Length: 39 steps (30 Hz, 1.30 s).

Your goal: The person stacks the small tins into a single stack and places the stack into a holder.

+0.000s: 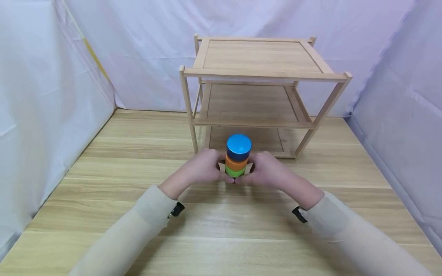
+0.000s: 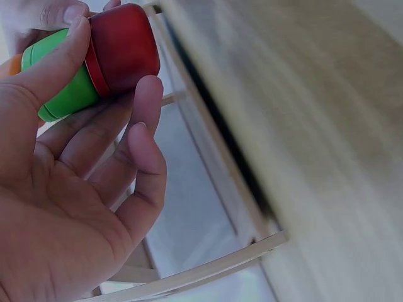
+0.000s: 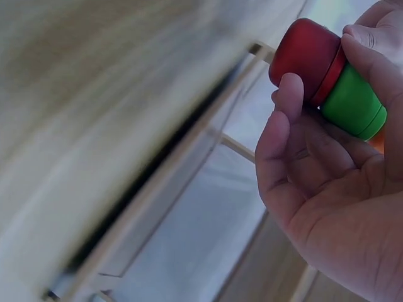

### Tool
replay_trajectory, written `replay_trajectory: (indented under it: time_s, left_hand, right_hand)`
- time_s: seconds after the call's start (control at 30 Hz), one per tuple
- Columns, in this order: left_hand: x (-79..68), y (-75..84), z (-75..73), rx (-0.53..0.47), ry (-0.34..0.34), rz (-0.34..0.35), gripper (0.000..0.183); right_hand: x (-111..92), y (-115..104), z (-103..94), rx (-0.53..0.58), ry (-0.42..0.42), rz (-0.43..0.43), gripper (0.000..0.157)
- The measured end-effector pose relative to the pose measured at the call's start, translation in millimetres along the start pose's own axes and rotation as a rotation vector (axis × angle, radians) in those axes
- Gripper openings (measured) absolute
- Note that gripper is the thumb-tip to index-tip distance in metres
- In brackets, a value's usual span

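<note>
A stack of coloured cups (image 1: 237, 155) stands between both hands in front of the wooden shelf. From the top, the head view shows blue, orange and green; the wrist views add a red cup (image 2: 124, 49) at the lower end, below the green cup (image 3: 354, 104). My left hand (image 1: 206, 166) grips the stack from the left side, thumb across the green part. From the right side my right hand (image 1: 267, 170) grips it likewise, both thumbs nearly meeting at the front. In the wrist views the red end appears apart from the table.
Just behind the hands stands a three-tier wooden shelf (image 1: 252, 73), its bottom level partly hidden by the stack. Under everything lies a wood-grain table (image 1: 214, 237). White cloth walls (image 1: 145, 57) close off the back and both sides.
</note>
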State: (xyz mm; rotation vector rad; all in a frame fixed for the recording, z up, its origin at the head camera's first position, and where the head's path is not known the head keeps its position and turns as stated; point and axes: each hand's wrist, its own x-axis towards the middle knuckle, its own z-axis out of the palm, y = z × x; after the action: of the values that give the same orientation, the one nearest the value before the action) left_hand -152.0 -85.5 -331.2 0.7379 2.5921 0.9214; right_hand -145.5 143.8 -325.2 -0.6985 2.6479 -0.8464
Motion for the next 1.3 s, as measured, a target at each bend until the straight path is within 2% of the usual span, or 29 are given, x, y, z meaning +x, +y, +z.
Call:
replay_trajectory:
  time_s: [0.17, 0.4, 0.57, 0.8, 0.93, 1.13, 1.3]
  left_hand:
    - [-4.3, 12.6, -17.6, -0.021, -0.028, 0.013, 0.045]
    - [-8.8, 33.6, -45.4, -0.038, -0.046, 0.075, 0.047]
    - [-13.2, 48.0, -65.0, -0.058, -0.063, 0.093, 0.048]
    - [-20.6, 77.4, -95.8, -0.041, -0.065, 0.079, 0.048]
    - [-19.0, 92.4, -113.8, -0.048, -0.062, 0.066, 0.046]
    - [-16.2, 108.2, -139.9, -0.034, -0.031, 0.063, 0.044]
    - [-13.6, 117.2, -159.7, -0.016, -0.022, 0.025, 0.046]
  right_hand:
    - [-5, -13, -16.1, 0.008, -0.009, -0.013, 0.04]
    - [-12, -34, -44.2, 0.008, -0.027, -0.034, 0.04]
    - [-17, -51, -66.4, 0.001, -0.046, -0.045, 0.04]
    - [-24, -81, -101.9, -0.042, -0.053, -0.04, 0.044]
    - [-24, -94, -122.3, -0.068, -0.053, -0.035, 0.044]
    - [-17, -111, -146.6, -0.098, -0.034, -0.026, 0.043]
    - [-8, -124, -163.1, -0.12, -0.042, 0.008, 0.046]
